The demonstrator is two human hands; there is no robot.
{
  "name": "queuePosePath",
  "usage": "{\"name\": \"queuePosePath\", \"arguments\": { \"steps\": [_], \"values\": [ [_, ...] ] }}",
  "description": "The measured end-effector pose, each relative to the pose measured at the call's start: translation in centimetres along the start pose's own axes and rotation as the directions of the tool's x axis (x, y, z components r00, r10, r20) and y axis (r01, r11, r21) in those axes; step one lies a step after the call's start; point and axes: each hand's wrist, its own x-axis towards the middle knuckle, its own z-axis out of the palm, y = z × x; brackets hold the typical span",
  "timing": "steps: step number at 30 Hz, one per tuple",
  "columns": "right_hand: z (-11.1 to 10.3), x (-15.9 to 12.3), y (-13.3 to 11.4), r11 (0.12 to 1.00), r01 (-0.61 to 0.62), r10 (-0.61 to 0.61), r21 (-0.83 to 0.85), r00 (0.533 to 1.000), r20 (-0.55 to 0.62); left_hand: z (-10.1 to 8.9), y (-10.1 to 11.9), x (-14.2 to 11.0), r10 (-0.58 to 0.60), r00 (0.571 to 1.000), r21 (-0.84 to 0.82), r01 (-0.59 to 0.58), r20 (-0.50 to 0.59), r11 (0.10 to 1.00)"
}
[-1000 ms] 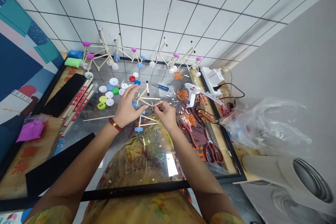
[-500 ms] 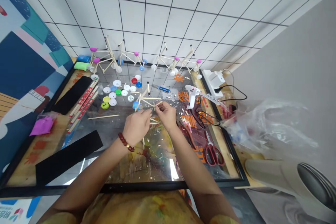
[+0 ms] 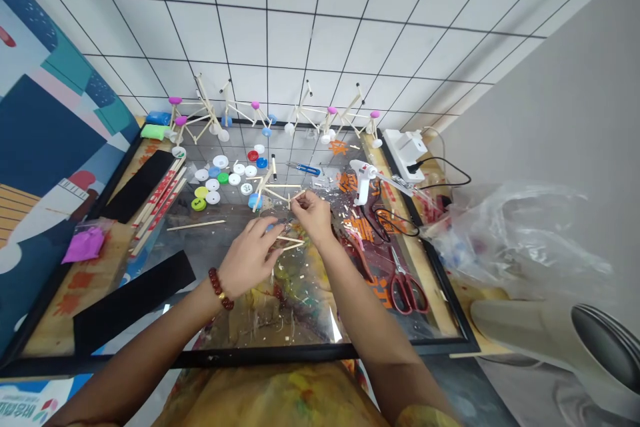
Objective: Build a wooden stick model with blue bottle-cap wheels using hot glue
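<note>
My right hand [image 3: 314, 215] pinches the right end of a small wooden stick frame [image 3: 280, 185], thumb and fingertips together. The frame has a black-tipped upright stick [image 3: 273, 167] and a blue bottle cap [image 3: 255, 201] at its lower left. Just below it, my left hand [image 3: 251, 259] hovers or rests with fingers apart, partly covering another blue piece [image 3: 271, 227]. By its fingertips lie joined light sticks [image 3: 291, 241]; whether the fingers touch them I cannot tell. A red bead bracelet [image 3: 221, 289] circles the left wrist.
Several bottle caps [image 3: 221, 161] lie left of the frame. Finished-looking stick models [image 3: 305, 110] line the back edge. At right are a white glue gun [image 3: 364, 180] with a cord, red-handled scissors [image 3: 407, 290] and a power strip [image 3: 403, 153]. Black strips [image 3: 135, 300] lie left.
My left hand has left the stick frame, moving down and left while its fingers spread. The right hand keeps its pinch on the frame. The whole view has shifted slightly.
</note>
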Motion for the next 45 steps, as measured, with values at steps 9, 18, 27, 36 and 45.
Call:
{"name": "queuePosePath", "arguments": {
  "steps": [9,18,27,36,45],
  "values": [
    [-0.3,-0.2,-0.2,1.0,0.012,-0.012,-0.007,0.999,-0.046,-1.1,-0.6,1.5,-0.045,0.994,0.141,0.059,-0.103,0.988],
    [-0.4,-0.1,0.1,0.995,0.078,-0.08,-0.058,0.996,-0.032,0.2,0.2,7.8,-0.287,0.937,0.252,0.234,0.2,0.939],
    [-0.6,-0.1,-0.2,0.99,0.082,-0.086,-0.116,0.996,-0.032,1.9,-1.1,8.2,-0.23,0.954,0.211,0.188,0.195,0.959],
    [-0.6,-0.4,-0.5,0.995,0.031,-0.035,-0.098,0.999,-0.032,1.4,-1.7,5.7,-0.14,0.989,-0.23,0.149,0.056,0.962],
    [-0.6,-0.5,-0.4,0.992,0.058,-0.058,-0.113,0.998,-0.004,4.3,-2.7,5.5,-0.385,0.914,-0.788,0.332,0.131,0.519]
  ]
}}
